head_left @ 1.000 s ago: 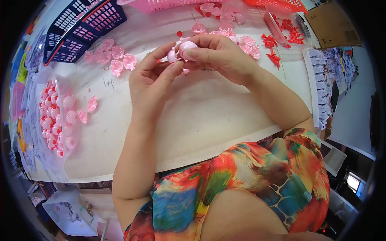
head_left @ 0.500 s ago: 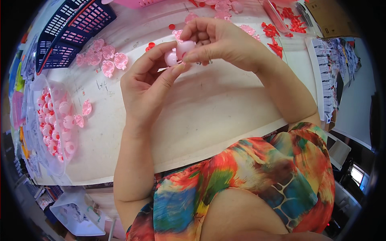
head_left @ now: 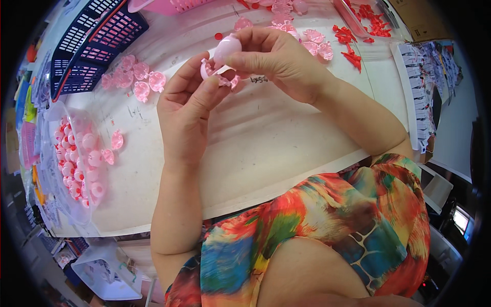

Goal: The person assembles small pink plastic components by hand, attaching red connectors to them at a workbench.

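Between the thumb and fingers of my left hand is a small pink plastic piece with a jagged, cupped rim. My right hand pinches a glossy, pale pink rounded shell just above it. The two parts sit close together at an angle; whether they touch is hard to tell. Clear pink shell pieces lie on the table left of my left hand. Another group of pink pieces is beyond my right hand, and a small red disc lies beyond the held shell.
A clear tray of pink-and-red balls stands on the left. Behind it is a dark blue basket, with a pink basket at the back. Red parts lie beside a clear box at the far right.
The rounded shell in my right hand has lifted and tilted away from the piece in my left hand, so that piece's open rim now shows. The whole view has shifted slightly.
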The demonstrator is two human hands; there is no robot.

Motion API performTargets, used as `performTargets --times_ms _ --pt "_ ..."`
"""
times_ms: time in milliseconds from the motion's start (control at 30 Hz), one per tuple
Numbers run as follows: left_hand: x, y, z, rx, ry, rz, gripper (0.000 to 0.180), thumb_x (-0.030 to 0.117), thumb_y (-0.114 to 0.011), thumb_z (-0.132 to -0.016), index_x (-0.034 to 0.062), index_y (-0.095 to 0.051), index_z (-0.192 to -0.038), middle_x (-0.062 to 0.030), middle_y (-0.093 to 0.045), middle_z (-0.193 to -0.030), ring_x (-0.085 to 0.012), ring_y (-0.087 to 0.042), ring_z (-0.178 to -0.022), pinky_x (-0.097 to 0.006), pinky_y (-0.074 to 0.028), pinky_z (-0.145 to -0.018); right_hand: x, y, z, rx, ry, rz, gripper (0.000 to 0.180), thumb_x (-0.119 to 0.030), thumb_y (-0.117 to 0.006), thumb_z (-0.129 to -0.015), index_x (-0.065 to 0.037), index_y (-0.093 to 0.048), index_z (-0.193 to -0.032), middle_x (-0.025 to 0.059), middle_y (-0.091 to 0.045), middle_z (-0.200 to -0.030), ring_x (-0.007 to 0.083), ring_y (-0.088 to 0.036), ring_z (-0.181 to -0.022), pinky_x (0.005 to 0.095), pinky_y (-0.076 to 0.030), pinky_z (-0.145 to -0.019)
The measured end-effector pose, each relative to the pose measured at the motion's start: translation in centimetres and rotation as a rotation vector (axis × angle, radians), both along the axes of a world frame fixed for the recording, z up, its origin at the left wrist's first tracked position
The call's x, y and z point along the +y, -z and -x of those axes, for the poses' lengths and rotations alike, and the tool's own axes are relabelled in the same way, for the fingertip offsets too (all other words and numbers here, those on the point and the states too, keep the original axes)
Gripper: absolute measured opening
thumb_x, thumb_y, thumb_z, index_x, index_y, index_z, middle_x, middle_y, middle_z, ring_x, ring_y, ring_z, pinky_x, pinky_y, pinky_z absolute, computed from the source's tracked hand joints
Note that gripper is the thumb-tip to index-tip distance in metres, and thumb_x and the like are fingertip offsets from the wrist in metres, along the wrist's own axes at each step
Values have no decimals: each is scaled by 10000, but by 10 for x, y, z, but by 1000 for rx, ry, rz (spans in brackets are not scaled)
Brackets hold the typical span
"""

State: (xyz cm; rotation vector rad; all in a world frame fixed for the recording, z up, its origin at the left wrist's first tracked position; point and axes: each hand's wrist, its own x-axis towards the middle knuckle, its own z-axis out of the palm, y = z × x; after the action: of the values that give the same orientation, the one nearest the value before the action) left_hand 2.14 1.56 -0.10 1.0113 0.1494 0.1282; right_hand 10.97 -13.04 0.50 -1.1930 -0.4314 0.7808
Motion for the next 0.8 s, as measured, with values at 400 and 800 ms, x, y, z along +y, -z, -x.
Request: performTargets --times_ms 400,800 --pt "10 2 1 -11 3 102 359 -11 -558 -773 -8 -483 -1124 -126 -564 -1010 -215 -599 -864 -279 -525 -746 -1 -18 -4 -233 32 79 326 -219 -666 -740 -25 -583 -989 36 -615 -845 89 -567 -765 215 -445 -645" --pt "10 3 0 -2 14 97 378 -19 -593 -743 -15 -495 -1108 -119 -580 -980 -191 -590 -860 -317 -525 -749 0 -21 5 -133 -24 8 311 -213 -665 -743 -14 -587 -969 51 -608 -847 110 -576 -755 242 -474 -686"
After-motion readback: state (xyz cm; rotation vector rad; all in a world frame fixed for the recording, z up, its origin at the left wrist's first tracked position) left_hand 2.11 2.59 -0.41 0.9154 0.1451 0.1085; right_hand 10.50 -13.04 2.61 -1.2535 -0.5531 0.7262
